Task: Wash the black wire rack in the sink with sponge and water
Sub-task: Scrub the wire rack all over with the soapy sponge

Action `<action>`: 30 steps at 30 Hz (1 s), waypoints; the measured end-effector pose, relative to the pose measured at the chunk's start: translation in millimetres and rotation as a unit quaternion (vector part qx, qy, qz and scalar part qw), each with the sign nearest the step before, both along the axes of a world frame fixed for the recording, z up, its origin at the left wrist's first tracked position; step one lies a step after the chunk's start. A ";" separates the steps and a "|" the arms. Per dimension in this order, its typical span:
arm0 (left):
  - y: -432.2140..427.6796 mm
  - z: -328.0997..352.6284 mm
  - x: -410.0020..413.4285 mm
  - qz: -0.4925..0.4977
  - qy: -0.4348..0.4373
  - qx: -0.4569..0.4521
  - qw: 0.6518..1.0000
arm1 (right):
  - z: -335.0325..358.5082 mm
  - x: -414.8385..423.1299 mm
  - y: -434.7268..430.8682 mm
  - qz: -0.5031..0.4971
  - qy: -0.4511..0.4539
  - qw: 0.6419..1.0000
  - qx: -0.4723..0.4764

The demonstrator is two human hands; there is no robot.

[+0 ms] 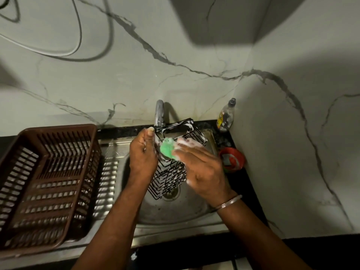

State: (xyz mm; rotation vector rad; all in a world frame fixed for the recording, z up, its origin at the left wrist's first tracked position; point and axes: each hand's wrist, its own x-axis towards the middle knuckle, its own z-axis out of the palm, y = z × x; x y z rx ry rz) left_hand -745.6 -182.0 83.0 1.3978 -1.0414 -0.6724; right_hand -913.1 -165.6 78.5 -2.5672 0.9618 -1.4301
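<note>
my left hand grips the black wire rack by its left rim, standing in the sink; right hand presses the sponge on it, fingers flat. i judge it light, stiff, soap-slick: hold the frame

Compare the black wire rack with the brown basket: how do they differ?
The rack is thin black wire; the basket is brown slatted plastic. The rack stands on end in the sink, foamy, gripped by the left hand; the basket lies flat on the drainboard, untouched. The basket looks larger than the rack. Both are open-sided.
</note>
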 end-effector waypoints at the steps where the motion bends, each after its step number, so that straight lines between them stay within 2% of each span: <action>1: -0.5 -0.3 0.6 0.009 -0.008 0.005 1.000 | -4.2 -1.1 0.4 -0.009 -0.002 1.000 -0.013; 4: -2.0 -0.2 1.8 0.007 -0.002 0.016 1.000 | -10.1 -5.4 -2.6 -0.022 0.001 0.999 -0.050; 7: -1.9 2.6 0.3 0.013 0.011 -0.001 1.000 | -8.3 -6.7 -7.4 -0.075 -0.028 0.997 -0.016; 11: -3.1 5.6 -1.2 0.005 0.036 -0.025 0.999 | -14.4 -4.7 -4.1 -0.080 0.003 0.996 -0.031; 14: -4.3 8.0 -2.1 0.010 0.032 -0.018 0.999 | -8.7 -13.8 -13.7 -0.127 -0.056 0.990 0.003; 18: -7.2 7.9 0.5 0.000 0.052 -0.017 0.999 | -9.6 -1.3 -2.6 -0.102 -0.006 0.994 -0.031; 22: -4.4 8.3 -2.6 -0.011 0.065 -0.021 0.998 | 7.1 -22.0 -28.6 -0.203 -0.082 0.975 0.023; 26: -3.1 7.5 -6.7 -0.007 0.045 -0.016 0.999 | 8.6 6.4 1.5 -0.120 0.020 0.991 0.052; 28: -2.6 6.6 -5.7 -0.007 0.040 -0.020 0.999 | 7.4 2.0 -1.6 -0.098 0.009 0.993 0.061; 30: -1.6 6.7 -5.3 -0.010 0.040 -0.023 0.999 | 8.9 -1.4 -10.9 -0.129 -0.054 0.987 0.084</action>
